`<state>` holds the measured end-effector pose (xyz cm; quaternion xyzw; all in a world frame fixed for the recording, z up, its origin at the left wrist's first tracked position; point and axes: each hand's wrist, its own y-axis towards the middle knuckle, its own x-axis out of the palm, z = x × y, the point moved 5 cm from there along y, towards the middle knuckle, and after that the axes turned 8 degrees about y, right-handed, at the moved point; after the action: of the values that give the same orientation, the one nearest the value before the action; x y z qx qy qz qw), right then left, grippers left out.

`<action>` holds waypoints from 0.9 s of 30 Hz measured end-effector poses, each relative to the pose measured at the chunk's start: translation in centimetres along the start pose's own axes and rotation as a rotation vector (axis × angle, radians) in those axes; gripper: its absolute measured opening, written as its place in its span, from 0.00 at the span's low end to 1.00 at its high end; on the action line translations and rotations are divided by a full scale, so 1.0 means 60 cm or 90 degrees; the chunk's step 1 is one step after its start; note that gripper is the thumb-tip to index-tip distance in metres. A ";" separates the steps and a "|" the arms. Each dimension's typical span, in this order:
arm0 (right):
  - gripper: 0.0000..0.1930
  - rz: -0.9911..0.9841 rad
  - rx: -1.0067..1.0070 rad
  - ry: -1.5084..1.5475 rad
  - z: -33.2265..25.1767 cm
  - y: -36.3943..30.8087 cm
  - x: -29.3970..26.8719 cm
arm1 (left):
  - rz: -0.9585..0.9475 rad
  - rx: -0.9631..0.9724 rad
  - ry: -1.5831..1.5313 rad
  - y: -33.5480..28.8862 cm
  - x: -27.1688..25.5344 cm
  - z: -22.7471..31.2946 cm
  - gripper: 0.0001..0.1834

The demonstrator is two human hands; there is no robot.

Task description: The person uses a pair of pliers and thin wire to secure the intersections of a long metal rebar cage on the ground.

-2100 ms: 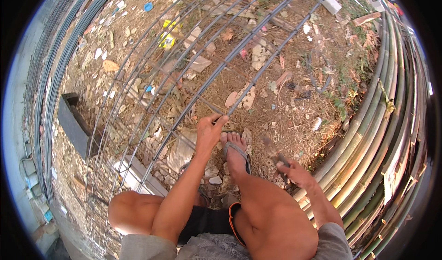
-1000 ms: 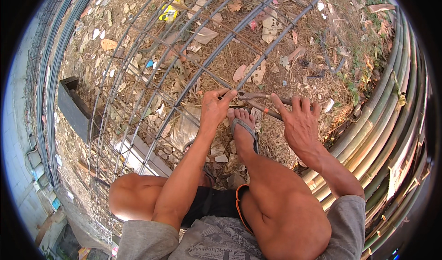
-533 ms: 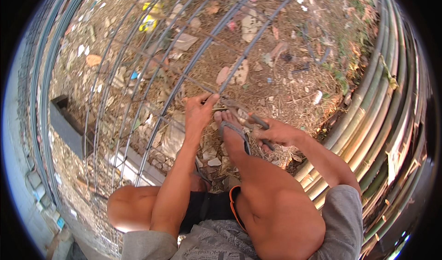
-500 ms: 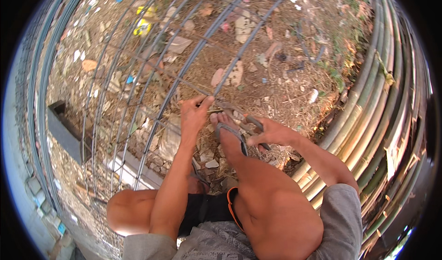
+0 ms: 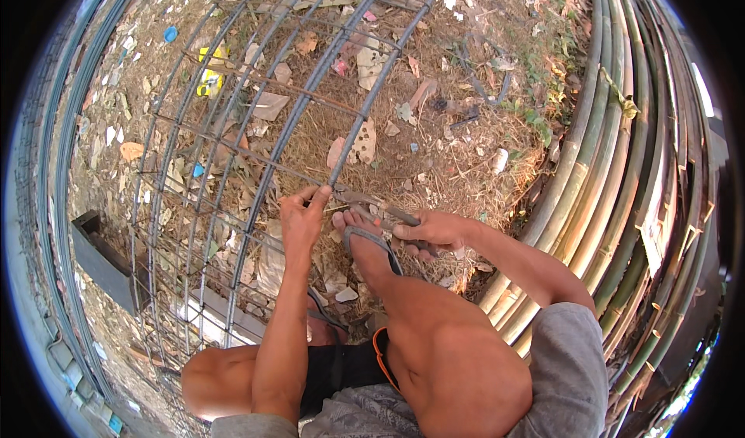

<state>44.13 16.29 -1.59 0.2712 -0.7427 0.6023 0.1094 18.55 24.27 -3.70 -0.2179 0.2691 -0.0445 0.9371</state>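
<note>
My left hand is closed, thumb and fingers pinched at the near end of a ribbed steel bar. This bar belongs to a cage of steel bars tied with thin crosswise rods. Close to those fingertips are the jaws of a pair of pincers. My right hand is wrapped round the pincers' handles, which lie fairly close together. Any tie wire between the jaws is too small to make out. My sandalled foot is just below the pincers.
Bundled bamboo poles curve along the right. More steel bars run along the left edge, near a dark open trough. Rubble, dry grass and a yellow wrapper litter the ground.
My right hand has squeezed the pincers' handles closer together. Both hands appear slightly lower and further left as the whole view shifts. The left hand keeps its pinch at the bar's end.
</note>
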 end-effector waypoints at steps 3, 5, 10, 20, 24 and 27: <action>0.27 -0.048 -0.074 -0.026 0.006 0.008 0.020 | -0.026 -0.038 0.003 0.003 -0.008 -0.008 0.24; 0.29 0.061 -0.145 -0.249 -0.037 -0.023 0.039 | -0.025 -0.046 0.008 -0.004 -0.020 0.013 0.24; 0.30 0.516 -0.422 -0.721 -0.041 -0.055 0.017 | -0.029 -0.048 -0.006 -0.007 -0.008 0.021 0.24; 0.27 -0.035 0.048 0.148 0.019 0.021 -0.003 | -0.008 0.041 0.029 0.006 -0.005 -0.002 0.22; 0.40 0.186 -0.160 -0.173 -0.023 0.007 0.044 | 0.063 0.080 -0.036 -0.001 -0.012 -0.005 0.25; 0.41 0.474 -0.405 -0.627 -0.045 -0.034 0.033 | 0.075 -0.011 -0.040 -0.007 -0.021 0.029 0.18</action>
<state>43.13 18.05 1.78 0.1949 -0.8901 0.1594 -0.3800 18.42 24.79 -1.55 -0.2109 0.2524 0.0196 0.9442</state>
